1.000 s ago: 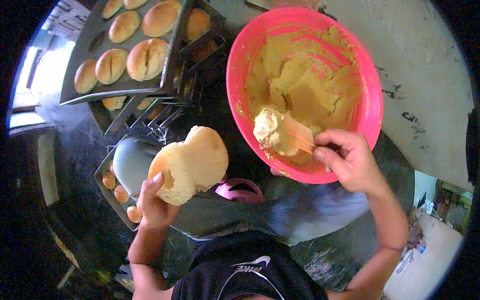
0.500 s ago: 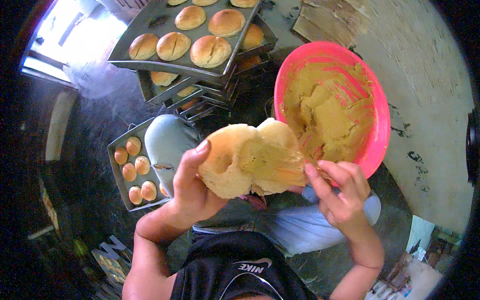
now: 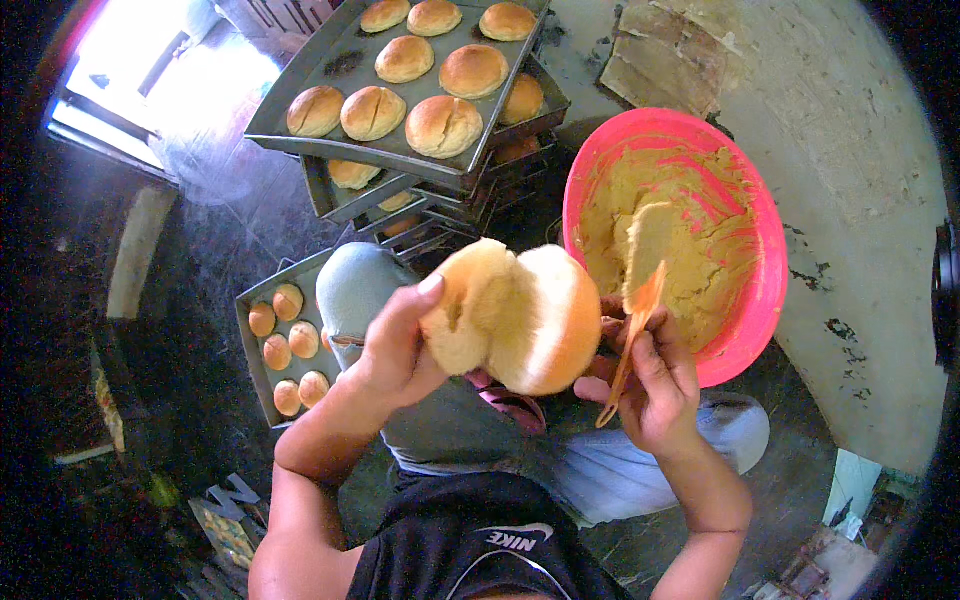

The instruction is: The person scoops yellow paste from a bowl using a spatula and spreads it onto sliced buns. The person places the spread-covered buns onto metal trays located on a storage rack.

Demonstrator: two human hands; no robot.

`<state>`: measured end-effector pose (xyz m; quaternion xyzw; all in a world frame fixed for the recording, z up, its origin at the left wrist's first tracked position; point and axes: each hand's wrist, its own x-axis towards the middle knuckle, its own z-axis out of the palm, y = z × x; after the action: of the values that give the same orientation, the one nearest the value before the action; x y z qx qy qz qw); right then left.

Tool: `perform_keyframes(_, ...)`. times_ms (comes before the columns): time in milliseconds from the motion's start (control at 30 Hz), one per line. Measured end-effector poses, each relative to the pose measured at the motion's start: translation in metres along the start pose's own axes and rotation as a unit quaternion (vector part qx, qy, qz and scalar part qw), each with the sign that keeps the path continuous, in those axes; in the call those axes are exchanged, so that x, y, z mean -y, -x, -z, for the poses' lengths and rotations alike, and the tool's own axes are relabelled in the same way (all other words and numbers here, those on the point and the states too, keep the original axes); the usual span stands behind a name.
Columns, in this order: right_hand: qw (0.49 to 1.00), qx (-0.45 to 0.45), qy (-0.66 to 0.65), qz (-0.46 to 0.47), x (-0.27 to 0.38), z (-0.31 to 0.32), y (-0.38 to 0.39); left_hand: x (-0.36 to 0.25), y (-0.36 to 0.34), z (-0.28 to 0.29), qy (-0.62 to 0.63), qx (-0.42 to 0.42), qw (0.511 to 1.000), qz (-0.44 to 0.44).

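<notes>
Right now I have one split bun in my hands, and I will place everything else from it. My left hand is clamped on the bun's left half, thumb along the top edge and fingers curled underneath. My right hand sits against the bun's right side, closed around one orange spatula, whose blade points up and away from the bun; the fingers of that hand also touch the bun's lower right edge. The bun is opened along its cut, both pale halves facing up at me, and it hangs above my lap between the two hands.

Just right of the bun and a little beyond it stands one pink bowl with tan filling spread over its inside. Beyond the bun, up and to its left, is a stack of metal trays; I cannot count the lower ones exactly. The top tray carries seven round buns that I can count, and more buns peep out from the trays beneath. Left of the bun and lower, beside my knee, lies one small tray on the dark floor with six small rolls in two short rows.
</notes>
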<state>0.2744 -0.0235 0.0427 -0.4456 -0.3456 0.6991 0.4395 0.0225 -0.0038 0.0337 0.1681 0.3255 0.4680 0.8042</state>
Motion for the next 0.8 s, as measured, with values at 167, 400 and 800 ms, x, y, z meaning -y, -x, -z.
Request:
perform_keyframes(167, 0.992, 0.114, 0.035, 0.041, 0.0, -0.023, -0.009, -0.003, -0.011, -0.01, -0.262, 0.043, 0.962, -0.071)
perform_keyframes(400, 0.993, 0.087, 0.0, 0.076, 0.009, 0.022, -0.019, -0.099, -0.057, 0.034, -0.386, -0.067, 0.879, -0.27)
perform_keyframes(800, 0.972, -0.148, 0.01, 0.18, 0.013, 0.086, -0.038, -0.317, -0.274, 0.201, -0.823, -0.34, 0.425, -0.162)
